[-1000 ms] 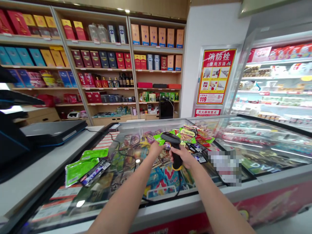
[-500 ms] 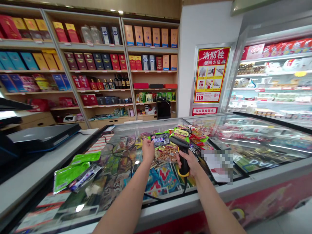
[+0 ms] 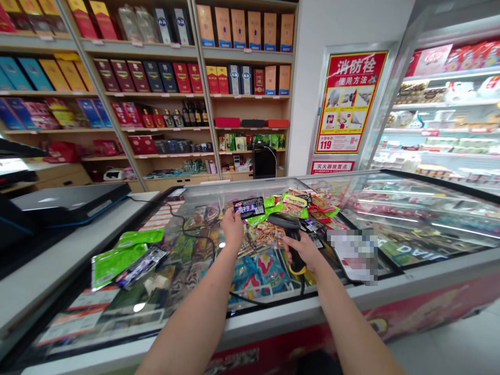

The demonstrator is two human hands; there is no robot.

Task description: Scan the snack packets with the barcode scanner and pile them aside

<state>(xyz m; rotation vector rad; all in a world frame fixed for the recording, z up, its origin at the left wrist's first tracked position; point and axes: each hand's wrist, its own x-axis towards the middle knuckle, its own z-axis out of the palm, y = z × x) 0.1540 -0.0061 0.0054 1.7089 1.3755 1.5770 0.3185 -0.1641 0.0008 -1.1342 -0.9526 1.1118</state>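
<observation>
My left hand (image 3: 233,229) pinches the left end of a dark snack packet (image 3: 250,207), raised over the freezer's glass top. In my right hand (image 3: 303,250) is a black and yellow barcode scanner (image 3: 296,256), its head tilted toward the left, just right of and below the packet. Behind the scanner lies a pile of bright snack packets (image 3: 297,204), green, red and yellow. Several green packets (image 3: 119,264) rest at the left of the glass, with a purple and silver packet (image 3: 141,266) beside them.
The scanner's black cable (image 3: 250,300) runs over the glass. A pixelated white item (image 3: 353,258) lies right of my right hand. On the left counter (image 3: 47,255) stands a flat black device (image 3: 74,203). Stocked shelves (image 3: 164,94) rise behind, with a lit refrigerated case (image 3: 441,125) at right.
My left hand has moved slightly left and up with the dark packet, now apart from the scanner's head. The camera's view has tilted downward.
</observation>
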